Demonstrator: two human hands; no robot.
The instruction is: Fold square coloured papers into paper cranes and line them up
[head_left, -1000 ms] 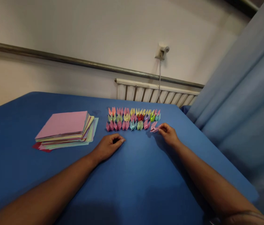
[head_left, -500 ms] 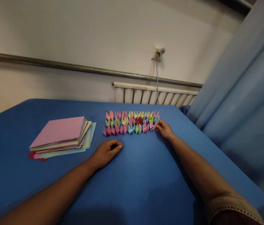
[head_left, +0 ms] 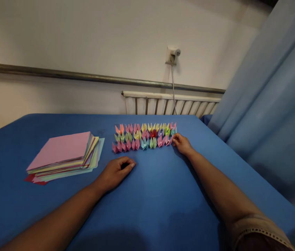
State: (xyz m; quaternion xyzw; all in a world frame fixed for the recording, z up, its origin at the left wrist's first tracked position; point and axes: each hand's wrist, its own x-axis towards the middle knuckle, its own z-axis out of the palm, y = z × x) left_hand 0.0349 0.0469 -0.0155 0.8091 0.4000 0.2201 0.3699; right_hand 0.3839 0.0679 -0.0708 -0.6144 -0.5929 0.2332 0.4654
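Folded paper cranes in many colours stand in three rows on the blue table (head_left: 150,188). At the right end of the front row is a pink paper crane (head_left: 168,140), its right side pinched between the fingertips of my right hand (head_left: 181,143). It stands close beside another pink crane (head_left: 161,141). A light green crane (head_left: 153,143) and a light blue crane (head_left: 144,143) come farther left in that row. My left hand (head_left: 118,171) rests on the table in front of the rows, fingers curled and thumb tip against them, with nothing visible in its grasp.
To the left lies a stack of coloured paper sheets (head_left: 61,148), pink on top. Behind the table are a radiator (head_left: 152,104), a metal pipe (head_left: 84,75) and a wall socket with a plug (head_left: 172,55). A blue curtain (head_left: 267,104) hangs at the right.
The pink crane in my right hand has shifted slightly left, narrowing the gap to its neighbour. My left hand stays where it rests. The camera view has moved a little.
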